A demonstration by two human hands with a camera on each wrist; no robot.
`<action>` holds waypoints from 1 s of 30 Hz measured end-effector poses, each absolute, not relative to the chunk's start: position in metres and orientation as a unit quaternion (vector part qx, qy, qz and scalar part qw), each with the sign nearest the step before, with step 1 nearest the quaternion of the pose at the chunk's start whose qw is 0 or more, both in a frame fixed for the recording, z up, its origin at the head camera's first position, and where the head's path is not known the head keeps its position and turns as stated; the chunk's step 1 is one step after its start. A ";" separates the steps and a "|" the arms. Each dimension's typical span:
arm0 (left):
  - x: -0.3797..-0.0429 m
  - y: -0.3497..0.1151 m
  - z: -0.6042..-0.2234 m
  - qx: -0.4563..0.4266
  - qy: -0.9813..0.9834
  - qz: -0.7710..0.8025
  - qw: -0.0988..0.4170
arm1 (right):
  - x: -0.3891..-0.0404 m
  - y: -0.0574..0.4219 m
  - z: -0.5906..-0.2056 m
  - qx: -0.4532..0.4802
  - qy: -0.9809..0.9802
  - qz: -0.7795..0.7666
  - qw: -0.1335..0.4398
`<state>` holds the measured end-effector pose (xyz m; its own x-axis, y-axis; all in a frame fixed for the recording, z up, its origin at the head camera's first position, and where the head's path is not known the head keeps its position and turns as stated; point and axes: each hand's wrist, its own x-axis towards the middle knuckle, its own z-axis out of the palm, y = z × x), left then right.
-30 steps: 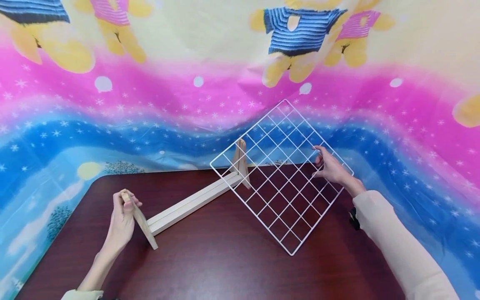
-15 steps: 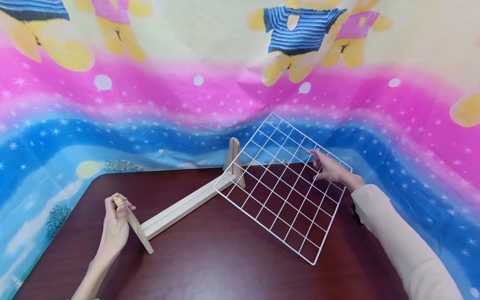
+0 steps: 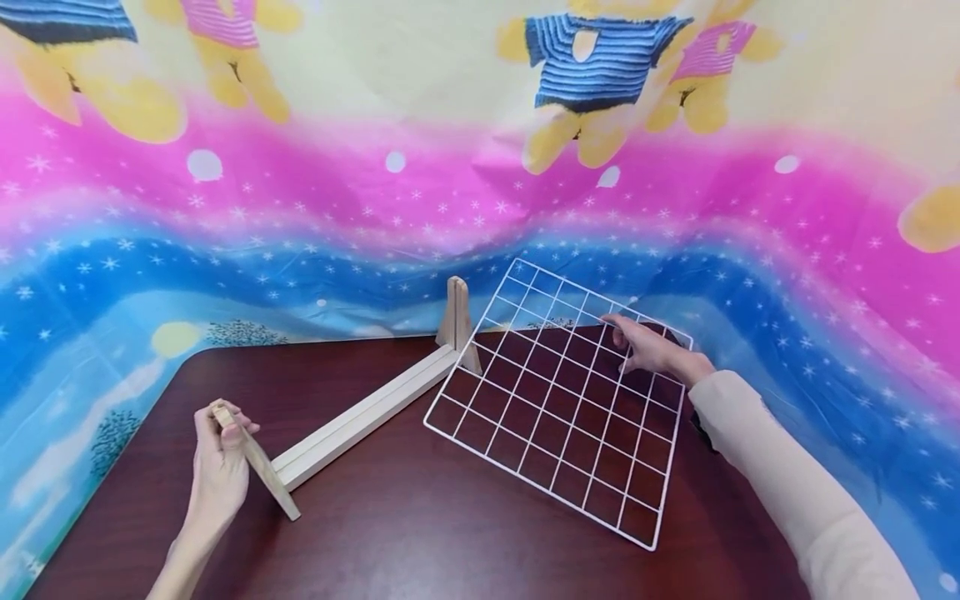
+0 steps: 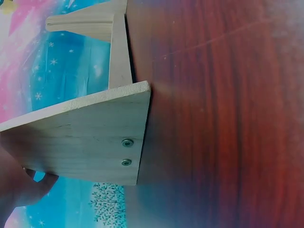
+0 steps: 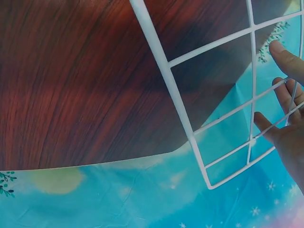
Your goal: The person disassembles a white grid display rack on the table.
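My left hand grips the top of the near end piece of a pale wooden stand. That stand has a grooved bar between two upright end pieces, the far upright slotted down its middle. In the left wrist view, the near end piece shows two round metal fasteners low on its outer face. A white wire grid panel is held tilted by my right hand, fingers through its squares. One side of it overlaps the far upright in the head view. In the right wrist view, the panel's corner projects past the fingers.
Stand and panel are over a dark reddish-brown table with rounded back corners. Behind it hangs a colourful cloth printed with bears and snowflakes, close against the table's back edge.
My right hand has lowered and turned the grid panel, its top corner swinging down and left. My left hand has drawn the wooden stand slightly left and toward me.
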<state>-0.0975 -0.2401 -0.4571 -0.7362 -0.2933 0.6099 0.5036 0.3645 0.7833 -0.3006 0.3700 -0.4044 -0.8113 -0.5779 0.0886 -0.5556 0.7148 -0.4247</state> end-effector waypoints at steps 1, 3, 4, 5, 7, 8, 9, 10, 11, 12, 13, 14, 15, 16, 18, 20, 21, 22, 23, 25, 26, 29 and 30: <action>-0.096 -0.240 -0.457 -0.067 -0.745 -0.559 0.358 | -0.301 0.368 -0.405 -0.309 0.924 -0.225 0.032; -0.092 -0.240 -0.458 -0.060 -0.744 -0.557 0.365 | -0.301 0.364 -0.407 -0.313 0.920 -0.232 0.045; -0.091 -0.240 -0.458 -0.057 -0.743 -0.555 0.369 | -0.301 0.362 -0.408 -0.315 0.918 -0.234 0.051; -0.090 -0.240 -0.459 -0.055 -0.741 -0.554 0.374 | -0.301 0.360 -0.409 -0.318 0.917 -0.235 0.056; -0.088 -0.240 -0.459 -0.054 -0.740 -0.550 0.384 | -0.301 0.356 -0.412 -0.324 0.915 -0.233 0.059; -0.088 -0.240 -0.459 -0.054 -0.739 -0.547 0.389 | -0.301 0.355 -0.414 -0.329 0.914 -0.229 0.058; -0.088 -0.240 -0.459 -0.053 -0.736 -0.548 0.395 | -0.300 0.354 -0.415 -0.332 0.914 -0.224 0.059; -0.088 -0.239 -0.459 -0.051 -0.734 -0.545 0.401 | -0.300 0.353 -0.417 -0.334 0.914 -0.219 0.062; -0.087 -0.239 -0.459 -0.049 -0.732 -0.543 0.408 | -0.300 0.352 -0.418 -0.337 0.914 -0.216 0.066; -0.087 -0.238 -0.459 -0.046 -0.731 -0.541 0.413 | -0.300 0.351 -0.419 -0.337 0.914 -0.213 0.071; -0.086 -0.237 -0.459 -0.044 -0.728 -0.541 0.418 | -0.300 0.351 -0.420 -0.336 0.915 -0.209 0.078; -0.085 -0.237 -0.459 -0.041 -0.725 -0.542 0.423 | -0.300 0.350 -0.421 -0.334 0.916 -0.206 0.087; -0.085 -0.236 -0.459 -0.039 -0.723 -0.542 0.426 | -0.299 0.349 -0.423 -0.331 0.916 -0.204 0.093; -0.085 -0.236 -0.459 -0.039 -0.724 -0.539 0.429 | -0.300 0.347 -0.424 -0.330 0.917 -0.204 0.098; -0.084 -0.237 -0.459 -0.041 -0.722 -0.539 0.431 | -0.300 0.344 -0.426 -0.330 0.916 -0.202 0.102; -0.084 -0.237 -0.459 -0.040 -0.722 -0.537 0.434 | -0.301 0.340 -0.429 -0.330 0.916 -0.201 0.103; -0.084 -0.237 -0.458 -0.037 -0.721 -0.537 0.435 | -0.301 0.339 -0.431 -0.332 0.916 -0.201 0.102; -0.083 -0.236 -0.458 -0.036 -0.721 -0.537 0.438 | -0.301 0.337 -0.432 -0.332 0.916 -0.200 0.104; -0.083 -0.236 -0.459 -0.030 -0.719 -0.538 0.439 | -0.301 0.336 -0.434 -0.331 0.916 -0.199 0.105; -0.082 -0.236 -0.458 -0.016 -0.718 -0.537 0.443 | -0.300 0.333 -0.436 -0.330 0.916 -0.197 0.112; -0.081 -0.236 -0.458 -0.010 -0.717 -0.537 0.444 | -0.300 0.332 -0.437 -0.331 0.916 -0.196 0.115; -0.080 -0.236 -0.459 0.006 -0.715 -0.539 0.445 | -0.301 0.328 -0.441 -0.326 0.917 -0.192 0.125; -0.079 -0.236 -0.458 0.009 -0.716 -0.538 0.445 | -0.301 0.327 -0.442 -0.326 0.917 -0.190 0.128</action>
